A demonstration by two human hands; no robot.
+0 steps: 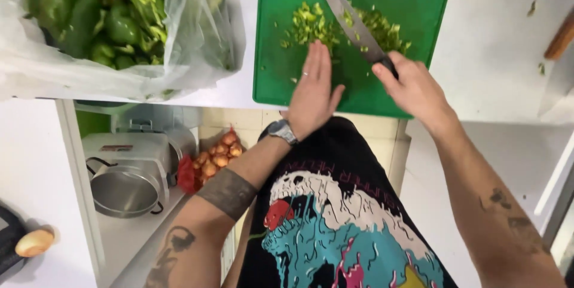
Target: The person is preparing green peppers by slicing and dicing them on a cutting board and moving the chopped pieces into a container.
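A green cutting board (278, 72) lies on the white counter with a pile of chopped green pepper (311, 23) on it. My right hand (412, 87) grips the dark handle of a large knife (347, 16), whose blade lies across the chopped pieces and points to the board's far edge. My left hand (314, 93) is flat and open on the board, fingers together, just below the pile. It wears a ring and a wristwatch.
A clear plastic bag of whole green peppers (113, 22) sits on the counter at left. Under the counter a shelf holds a metal pot (128, 189) and a red net bag of onions (215, 156). A wooden handle (562, 37) pokes in at the right.
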